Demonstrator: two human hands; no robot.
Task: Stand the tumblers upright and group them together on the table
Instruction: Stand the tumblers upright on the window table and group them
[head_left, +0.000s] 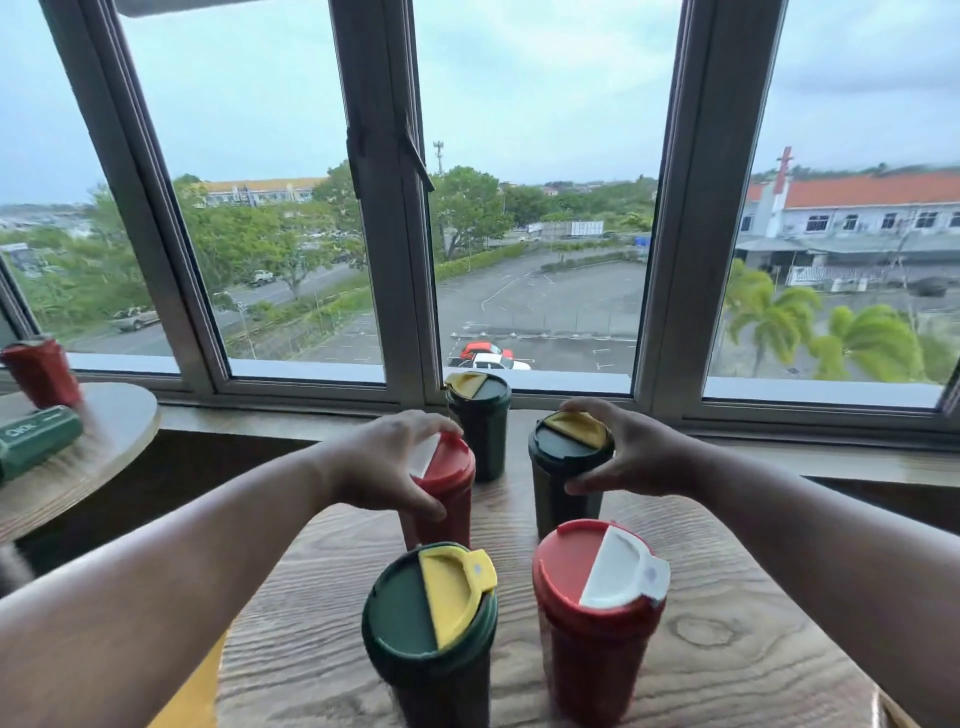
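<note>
On the bench (727, 639), five tumblers stand upright, close together. Your left hand (387, 462) grips the rear red tumbler (449, 493) at its lid; your right hand (631, 452) grips the green tumbler (563, 467) beside it.

Near green tumbler (430, 639): dark green with half-yellow lid. Near red tumbler (597, 623): red with half-white lid. Far red tumbler (447, 493): same red and white. Middle green tumbler (566, 478) and back green tumbler (480, 421): dark green, yellow flaps. Tabletop (727, 623): brown wood grain with knot rings. Side tabletop (104, 436): paler wood, carrying red tumbler (39, 371) and green tumbler with white lettering (36, 439).
</note>
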